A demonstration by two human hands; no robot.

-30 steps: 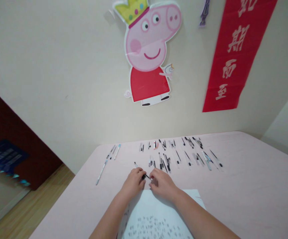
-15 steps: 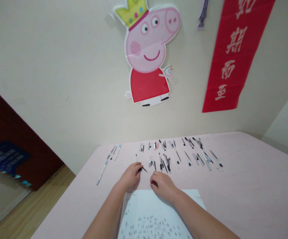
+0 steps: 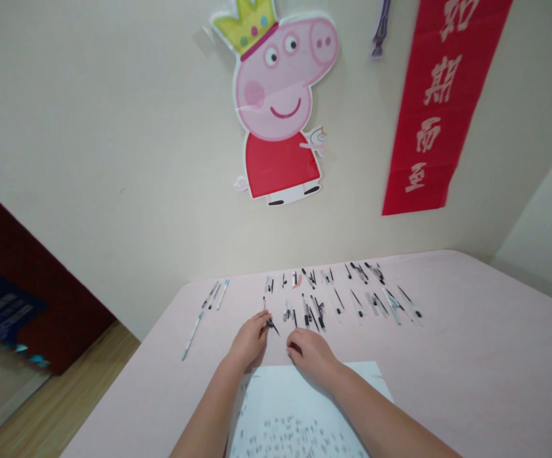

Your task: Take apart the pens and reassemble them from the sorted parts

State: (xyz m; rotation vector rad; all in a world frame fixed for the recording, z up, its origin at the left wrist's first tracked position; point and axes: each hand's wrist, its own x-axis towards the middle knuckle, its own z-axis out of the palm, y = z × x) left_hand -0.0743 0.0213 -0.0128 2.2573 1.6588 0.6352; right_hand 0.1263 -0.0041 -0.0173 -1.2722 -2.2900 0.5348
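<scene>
- Left of the frame's lower middle, the left hand (image 3: 251,338) lay low over the pale pink tabletop (image 3: 471,356), its fingertips drawn in at a small cluster of dark pen parts (image 3: 274,327). Whether they pinched the cluster or merely rested on it, I could not tell.
- A slim piece (image 3: 264,302) pointed up the frame just above those fingertips. It seemed at risk of being knocked askew if the fingers dragged sideways.
- The dark pieces poked out to the right of the fingertips, into the gap between the hands. A careless lift could have caught one and sent it rolling, since thin round parts rarely sit firmly.
- The right hand (image 3: 312,353), right of the lower middle, was loosely curled, with a dark hollow between thumb and fingers. Nothing showed in its grasp, though the inside was hidden.
- Just above its fingertips lay the nearest group of loose pen pieces (image 3: 307,312). A forward slide of the knuckles could have pushed these together, and look-alike dark parts would then have been hard to tell apart.
- The written sheet (image 3: 276,388) spread along the bottom centre, partly under the right forearm. Skin dragging on it could have shifted the paper up into the parts.
- At the left of the tabletop, a long pale pen (image 3: 192,336) lay well apart from the left hand, below three more pens (image 3: 223,294); a wide elbow sweep seemed their main danger.
</scene>
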